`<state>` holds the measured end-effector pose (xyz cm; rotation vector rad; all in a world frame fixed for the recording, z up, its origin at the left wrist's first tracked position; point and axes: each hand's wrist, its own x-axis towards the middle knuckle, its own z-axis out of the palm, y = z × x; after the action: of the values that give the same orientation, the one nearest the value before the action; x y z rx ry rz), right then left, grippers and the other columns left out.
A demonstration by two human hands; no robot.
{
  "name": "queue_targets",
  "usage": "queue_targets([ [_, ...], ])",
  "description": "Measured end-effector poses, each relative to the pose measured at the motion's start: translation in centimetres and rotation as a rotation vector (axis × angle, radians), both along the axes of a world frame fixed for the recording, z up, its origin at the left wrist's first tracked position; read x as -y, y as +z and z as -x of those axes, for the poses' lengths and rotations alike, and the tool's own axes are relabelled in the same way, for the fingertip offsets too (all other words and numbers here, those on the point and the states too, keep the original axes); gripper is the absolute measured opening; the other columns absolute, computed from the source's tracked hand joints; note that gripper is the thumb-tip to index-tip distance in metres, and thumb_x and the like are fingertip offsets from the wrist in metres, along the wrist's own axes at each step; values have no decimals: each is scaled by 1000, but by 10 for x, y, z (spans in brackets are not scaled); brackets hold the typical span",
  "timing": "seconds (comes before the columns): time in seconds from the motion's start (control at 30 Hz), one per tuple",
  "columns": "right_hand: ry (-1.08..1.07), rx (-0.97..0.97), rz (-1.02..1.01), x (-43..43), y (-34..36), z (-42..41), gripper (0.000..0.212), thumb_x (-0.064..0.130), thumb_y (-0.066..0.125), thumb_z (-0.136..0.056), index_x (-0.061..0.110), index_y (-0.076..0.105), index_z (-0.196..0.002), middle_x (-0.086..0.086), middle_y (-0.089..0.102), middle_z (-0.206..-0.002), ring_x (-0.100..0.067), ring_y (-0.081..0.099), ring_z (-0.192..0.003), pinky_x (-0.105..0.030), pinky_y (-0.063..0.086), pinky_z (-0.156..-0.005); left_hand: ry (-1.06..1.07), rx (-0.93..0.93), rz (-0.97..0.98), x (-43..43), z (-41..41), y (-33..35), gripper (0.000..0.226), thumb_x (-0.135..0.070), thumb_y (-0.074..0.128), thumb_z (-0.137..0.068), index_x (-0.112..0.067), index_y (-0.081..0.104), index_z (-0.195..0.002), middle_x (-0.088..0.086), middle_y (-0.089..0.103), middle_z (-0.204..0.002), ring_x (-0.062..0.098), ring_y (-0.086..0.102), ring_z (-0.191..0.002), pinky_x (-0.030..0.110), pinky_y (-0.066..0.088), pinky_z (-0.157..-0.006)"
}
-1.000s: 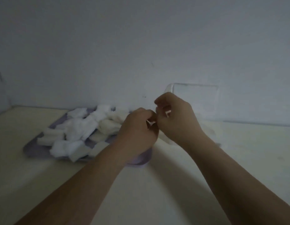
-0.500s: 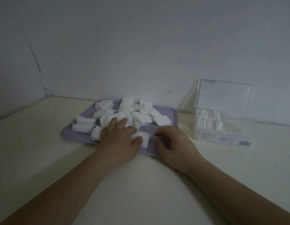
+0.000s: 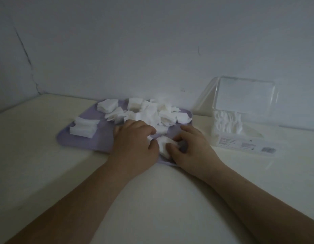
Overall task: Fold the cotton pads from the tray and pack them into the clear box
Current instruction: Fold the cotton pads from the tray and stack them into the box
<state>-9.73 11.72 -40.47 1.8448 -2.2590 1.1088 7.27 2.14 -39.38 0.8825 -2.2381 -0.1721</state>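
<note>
A lilac tray (image 3: 85,142) lies on the table with several white cotton pads (image 3: 149,113) heaped on it. One cotton pad (image 3: 163,146) sits at the tray's near right corner, between my two hands. My left hand (image 3: 135,145) rests on the tray with its thumb against that pad. My right hand (image 3: 189,148) pinches the pad's right side with curled fingers. The clear box (image 3: 240,120) stands to the right with its lid raised, folded white pads inside it.
A pale wall rises right behind the tray and box, and a side wall closes the left corner. A separate stack of pads (image 3: 84,128) lies at the tray's left end. Bare cream table (image 3: 161,199) stretches towards me.
Both hands came down from mid-air onto the tray's near right corner. The right hand has closed in on the pad between the hands, and the view has shifted left.
</note>
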Motion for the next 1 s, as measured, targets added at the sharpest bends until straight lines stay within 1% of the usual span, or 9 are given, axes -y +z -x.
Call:
queue_targets([
  [0.07, 36, 32, 11, -3, 4, -2, 26, 46, 70, -83, 22, 62, -78, 8, 56, -85, -13, 53, -85, -27, 39, -72, 25, 108, -37, 1, 0, -4, 33, -48, 57, -78, -26, 74, -95, -9, 71, -101, 25, 60, -106, 47, 47, -93],
  [0.13, 34, 109, 16, -8, 8, -4, 21, 37, 77, -85, 24, 60, -85, 10, 62, -87, -11, 58, -84, -30, 46, -74, 26, 141, -64, 0, 2, -6, 41, -57, 56, -78, -29, 74, -101, -12, 71, -107, 22, 55, -114, 48, 43, -101],
  [0.2, 56, 155, 76, -12, 10, -5, 18, 25, 76, -88, 24, 59, -88, 11, 67, -83, -9, 62, -78, -31, 52, -75, -12, 73, -98, -1, 2, -5, 48, -56, 58, -76, -30, 72, -113, -13, 70, -111, 20, 54, -121, 52, 37, -110],
  [0.27, 114, 173, 139, -14, 11, -8, 21, 15, 76, -88, 23, 57, -86, 14, 66, -77, -4, 63, -75, -23, 51, -71, -58, 22, -140, -4, 2, -2, 60, -55, 56, -74, -30, 66, -128, -13, 68, -118, 19, 52, -128, 54, 29, -117],
  [0.37, 144, 198, 166, -14, 12, -8, 21, 11, 76, -87, 23, 59, -84, 13, 66, -78, -6, 64, -76, -22, 50, -69, -120, -28, -213, -6, 1, 1, 71, -56, 55, -71, -29, 60, -137, -8, 67, -123, 23, 56, -126, 52, 34, -115],
  [0.57, 76, 430, 189, -12, 13, -4, 25, 6, 75, -87, 28, 67, -97, 8, 73, -92, -7, 67, -85, -19, 50, -77, -167, -52, -268, -5, 2, 2, 60, -39, 67, -72, -33, 63, -132, -25, 62, -93, 18, 62, -106, 48, 44, -106],
  [0.7, -73, 431, 280, -12, 15, -1, 26, 8, 65, -95, 28, 65, -111, 13, 71, -107, -3, 65, -96, -8, 47, -84, -163, -84, -252, -2, 4, 0, 55, -28, 62, -77, -28, 64, -131, -17, 72, -109, 14, 60, -114, 47, 42, -108],
  [0.83, -176, 395, 307, -11, 15, 0, 26, 10, 64, -95, 27, 65, -115, 17, 66, -107, 4, 59, -97, 3, 38, -80, -120, 35, -152, -5, 8, -1, 44, -51, 56, -83, -28, 72, -117, -9, 73, -114, 20, 61, -117, 44, 36, -105],
  [1.0, -161, 392, 123, -10, 16, 3, 39, 10, 67, -91, 23, 65, -127, 12, 65, -107, 3, 61, -88, 5, 39, -73, -19, 215, -250, -6, 23, 8, 43, -71, 61, -80, -39, 72, -107, -14, 64, -122, 18, 52, -124, 50, 32, -111],
])
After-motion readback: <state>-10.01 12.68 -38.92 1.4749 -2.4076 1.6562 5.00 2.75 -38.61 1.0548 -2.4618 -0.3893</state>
